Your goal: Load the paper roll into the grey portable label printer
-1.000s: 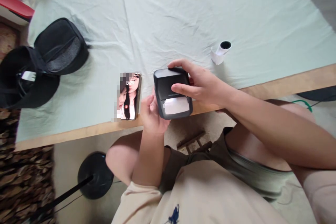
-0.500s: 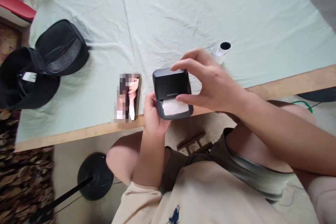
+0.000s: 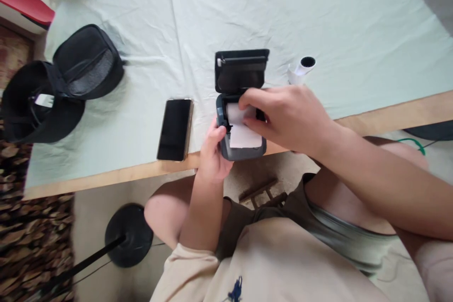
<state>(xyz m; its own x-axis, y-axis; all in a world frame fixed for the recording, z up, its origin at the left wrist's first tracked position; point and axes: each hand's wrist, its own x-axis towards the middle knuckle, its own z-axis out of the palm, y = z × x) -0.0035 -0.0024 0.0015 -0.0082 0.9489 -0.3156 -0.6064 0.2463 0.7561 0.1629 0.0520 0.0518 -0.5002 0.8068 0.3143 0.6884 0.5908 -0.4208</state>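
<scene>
A small dark label printer [image 3: 244, 155] is held at the table's front edge, its black lid [image 3: 242, 71] raised and tipped back. My left hand [image 3: 214, 153] grips it from the left and below, thumb on its side edge. Inside sits a white paper roll [image 3: 235, 112], with a strip of its paper hanging over the front. My right hand [image 3: 286, 115] reaches in from the right, thumb and forefinger closed on the roll; the other fingers are partly hidden. Behind my right hand, a white label roll with a dark core [image 3: 307, 63] lies on the cloth.
A phone with a dark screen [image 3: 175, 130] lies left of the printer. An unzipped black case [image 3: 85, 63] with a white plug and cable inside stands at far left. Pale green cloth [image 3: 170, 23] covers the table. Below, a round black stand base [image 3: 129, 236] is on the floor.
The printer's lid has swung from shut to open, showing the roll inside. My right hand has moved from the lid into the compartment. The phone's screen has gone dark.
</scene>
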